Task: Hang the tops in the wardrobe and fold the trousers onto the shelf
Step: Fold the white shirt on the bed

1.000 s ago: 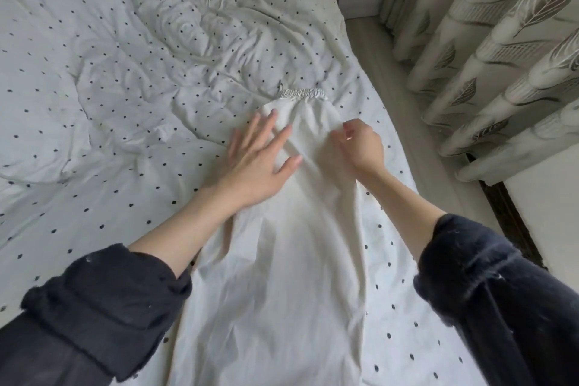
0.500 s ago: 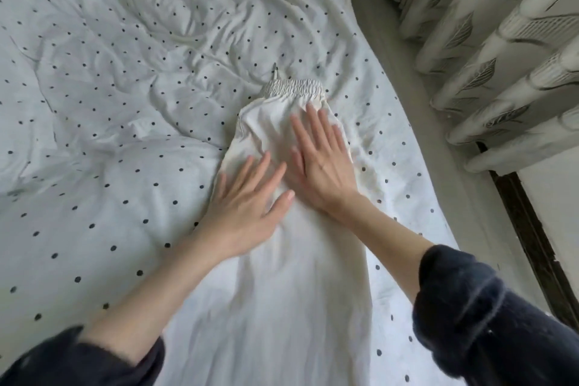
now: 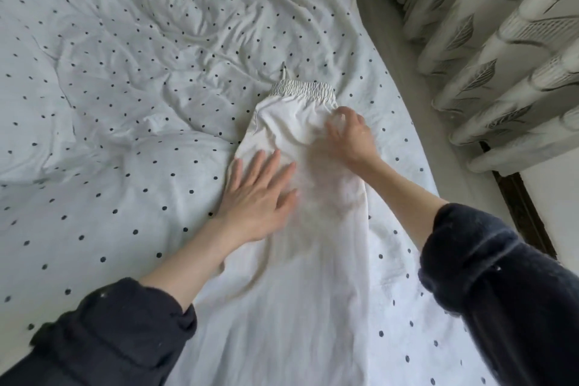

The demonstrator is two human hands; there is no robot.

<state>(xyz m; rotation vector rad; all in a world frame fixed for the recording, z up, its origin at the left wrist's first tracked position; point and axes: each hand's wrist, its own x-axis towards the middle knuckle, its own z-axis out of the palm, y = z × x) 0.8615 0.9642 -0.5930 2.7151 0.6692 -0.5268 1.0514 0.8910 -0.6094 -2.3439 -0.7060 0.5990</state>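
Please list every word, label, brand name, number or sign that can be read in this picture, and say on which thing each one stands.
None: no readable text anywhere in the head view.
The white trousers show no print or visible label; a small tab above their elastic waistband is too small to tell.
The bedsheet carries only dark dots.
The curtains carry only a leaf pattern.

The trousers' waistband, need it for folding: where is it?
Head view: the waistband lies on the dotted bedding, right of centre, just beyond the right hand.
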